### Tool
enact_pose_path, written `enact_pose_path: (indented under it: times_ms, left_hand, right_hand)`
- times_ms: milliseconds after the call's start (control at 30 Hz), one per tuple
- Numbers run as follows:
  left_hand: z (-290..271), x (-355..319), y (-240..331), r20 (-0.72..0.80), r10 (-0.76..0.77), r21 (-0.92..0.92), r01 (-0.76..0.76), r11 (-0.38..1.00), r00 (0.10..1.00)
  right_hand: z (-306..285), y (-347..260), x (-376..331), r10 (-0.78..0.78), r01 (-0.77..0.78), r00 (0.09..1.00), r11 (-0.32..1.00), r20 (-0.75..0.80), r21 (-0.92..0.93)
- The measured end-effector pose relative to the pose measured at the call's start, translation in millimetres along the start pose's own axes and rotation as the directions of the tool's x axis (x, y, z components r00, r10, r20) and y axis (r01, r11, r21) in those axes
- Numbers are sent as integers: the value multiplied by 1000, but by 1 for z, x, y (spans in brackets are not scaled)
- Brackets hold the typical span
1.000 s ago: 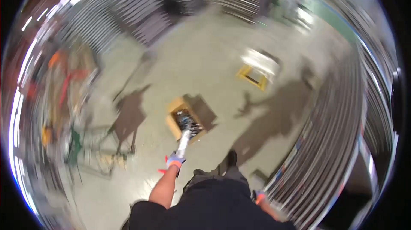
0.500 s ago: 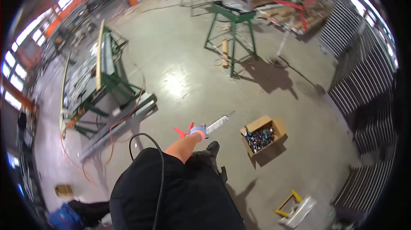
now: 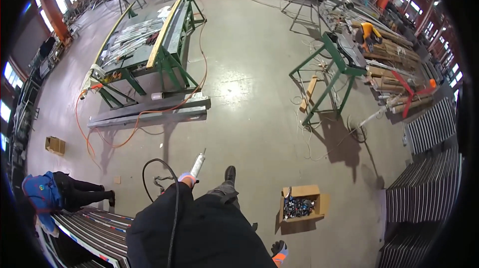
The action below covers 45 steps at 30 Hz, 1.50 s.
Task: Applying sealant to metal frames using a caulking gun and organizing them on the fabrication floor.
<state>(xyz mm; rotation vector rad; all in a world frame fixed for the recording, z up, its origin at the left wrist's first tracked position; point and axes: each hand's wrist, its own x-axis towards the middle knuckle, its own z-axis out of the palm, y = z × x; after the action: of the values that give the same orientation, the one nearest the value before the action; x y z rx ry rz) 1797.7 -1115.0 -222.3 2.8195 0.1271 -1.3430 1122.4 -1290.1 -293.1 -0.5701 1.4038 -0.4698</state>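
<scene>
Below frame centre, your left hand (image 3: 187, 178) fingers grip a caulking gun (image 3: 198, 165), carrying it; right hand (image 3: 279, 252) state unclear. Next: walk toward the cardboard box (image 3: 301, 203), probably.

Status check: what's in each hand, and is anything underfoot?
Left hand gripping grey caulking-gun tube. Right hand gloved, low, apparently empty. Black cable loop on floor ahead-left; open cardboard box to the right.

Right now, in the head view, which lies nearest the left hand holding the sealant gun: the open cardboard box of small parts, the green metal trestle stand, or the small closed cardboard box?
From the left hand:
1. Open cardboard box of small parts, on the floor to the right.
2. Small closed cardboard box, far left by the wall.
3. Green metal trestle stand, up to the right, farthest.
</scene>
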Motion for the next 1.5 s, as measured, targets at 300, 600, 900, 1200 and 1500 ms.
enact_pose_path:
  times_ms: [300,600,900,1200,1500]
  left_hand:
    - [-115,62,151,28,270,393,-259,882,962]
    - [-173,90,337,-56,667,224,-641,734,743]
    - [-252,199,385,10,595,348,-561,751,804]
    - [-487,262,293,-409,209,324,-73,943,888]
    - [-462,301,377,-258,-132,-648,-70,758,957]
  right_hand:
    - [548,-422,-174,-510,959,227,267,830,-99]
    - [857,-437,-218,48,748,-648,229,760,623]
    - [916,-520,-78,31,905,-387,203,922,373]
    - [722,-668,239,-164,671,730,-13,663,-741]
    - [1043,-698,422,-249,712,692,76,678,-698]
